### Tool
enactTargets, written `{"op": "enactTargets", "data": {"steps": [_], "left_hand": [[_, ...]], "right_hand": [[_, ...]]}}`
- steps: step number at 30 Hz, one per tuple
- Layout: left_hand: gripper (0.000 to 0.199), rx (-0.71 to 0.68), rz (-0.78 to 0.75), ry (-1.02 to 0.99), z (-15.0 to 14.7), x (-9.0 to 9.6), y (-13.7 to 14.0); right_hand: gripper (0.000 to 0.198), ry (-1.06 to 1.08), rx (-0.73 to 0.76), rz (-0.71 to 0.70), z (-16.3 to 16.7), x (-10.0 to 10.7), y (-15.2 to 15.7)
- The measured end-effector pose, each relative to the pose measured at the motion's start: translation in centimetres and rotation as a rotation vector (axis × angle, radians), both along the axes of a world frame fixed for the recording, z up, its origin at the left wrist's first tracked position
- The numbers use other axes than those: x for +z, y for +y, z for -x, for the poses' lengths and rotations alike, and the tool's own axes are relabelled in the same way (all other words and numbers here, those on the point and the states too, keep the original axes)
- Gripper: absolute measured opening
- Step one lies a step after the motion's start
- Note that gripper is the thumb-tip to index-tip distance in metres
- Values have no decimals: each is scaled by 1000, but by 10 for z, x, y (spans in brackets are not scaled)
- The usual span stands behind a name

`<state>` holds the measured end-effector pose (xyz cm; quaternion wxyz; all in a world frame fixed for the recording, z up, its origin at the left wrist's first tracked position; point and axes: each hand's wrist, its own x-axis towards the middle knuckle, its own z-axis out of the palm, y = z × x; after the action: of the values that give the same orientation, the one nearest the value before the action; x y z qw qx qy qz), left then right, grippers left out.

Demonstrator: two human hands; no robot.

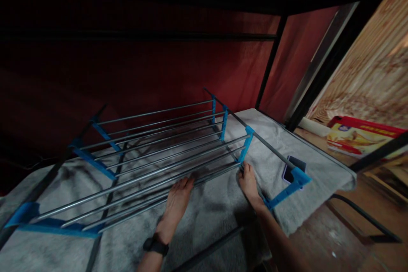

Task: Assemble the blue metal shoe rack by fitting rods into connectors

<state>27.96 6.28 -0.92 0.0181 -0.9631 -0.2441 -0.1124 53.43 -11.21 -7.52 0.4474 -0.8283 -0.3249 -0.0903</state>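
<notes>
A big red cloth wall [143, 63] stands at the back, held by a black metal frame [270, 61]. Under it, a grey fluffy blanket [210, 212] covers the flat surface. On this blanket lies a drying rack [153, 153] with thin metal rods and blue plastic joints, tilted a little, its far side higher than the near side.

The left hand [176, 204] lies flat on the blanket, palm down, fingers straight and close together. The fingertips [188, 182] touch the nearest rod of the rack from below, so the rack begins just past the fingers. A black watch [155, 245] is on this wrist.

The right hand [249, 183] rests beside the blue corner joint [245, 149] of the rack. Its fingers are bent around the end of the near rods, but whether they really clamp them I cannot tell.

A dark phone [291, 169] lies on the blanket, just right of this hand. Farther right, a red box [363, 136] stands near a wooden board [372, 76].
</notes>
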Motion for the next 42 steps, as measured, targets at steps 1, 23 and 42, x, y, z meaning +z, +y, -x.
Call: {"op": "enactTargets", "data": {"steps": [1, 23, 42], "left_hand": [[41, -8, -1, -2, 0, 3, 0], [39, -49, -41, -83, 0, 23, 9], [43, -122, -179, -238, 9, 16, -2]], "right_hand": [[52, 13, 4, -7, -1, 0, 2], [46, 174, 119, -278, -28, 22, 23], [47, 108, 79, -198, -28, 14, 24]]}}
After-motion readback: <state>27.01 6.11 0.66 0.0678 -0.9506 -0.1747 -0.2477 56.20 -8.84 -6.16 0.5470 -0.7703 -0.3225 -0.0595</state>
